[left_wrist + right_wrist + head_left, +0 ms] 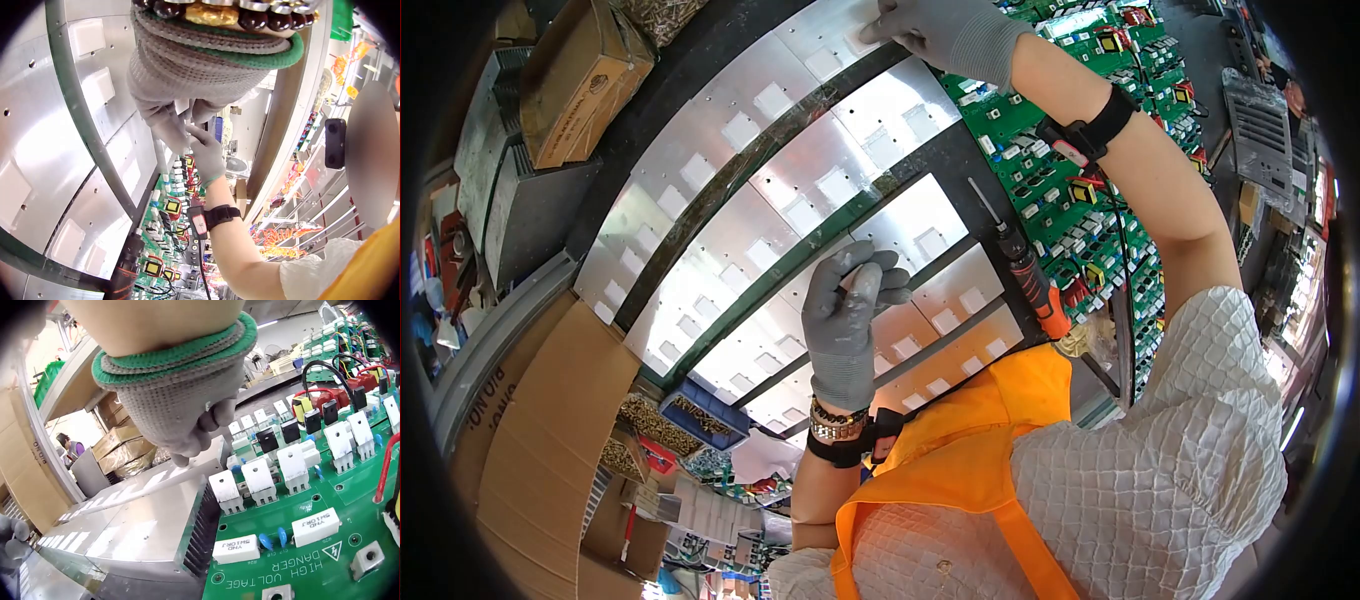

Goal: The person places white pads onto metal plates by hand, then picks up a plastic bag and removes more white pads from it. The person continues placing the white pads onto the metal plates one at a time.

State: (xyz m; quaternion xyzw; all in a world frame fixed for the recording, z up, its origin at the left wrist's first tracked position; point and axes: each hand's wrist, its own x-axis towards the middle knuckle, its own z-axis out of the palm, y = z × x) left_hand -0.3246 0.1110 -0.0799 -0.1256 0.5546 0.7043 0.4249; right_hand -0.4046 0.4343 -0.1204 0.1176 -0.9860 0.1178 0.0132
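Observation:
Silvery metal plates [725, 90] with holes and square white pads [773, 100] lie in curved-looking rows in the head view. My gloved left hand [842, 310] is over the middle rows, fingers curled, thumb against them; no held thing shows. At the top edge my gloved right hand [960, 38] reaches to the farthest row, its fingertips at the plate surface. In the right wrist view that right hand [181, 403] has bent fingers near a finned plate [165, 515]; whether it holds anything small is hidden. The left hand [14, 540] shows at that view's left edge.
Green circuit boards [1050, 200] with white and black components fill the area right of the plates. A power screwdriver [1032, 285] lies between. Cardboard boxes [585, 90] stand upper left, a cardboard sheet [550, 450] lower left, with a blue bin [705, 412] of small parts.

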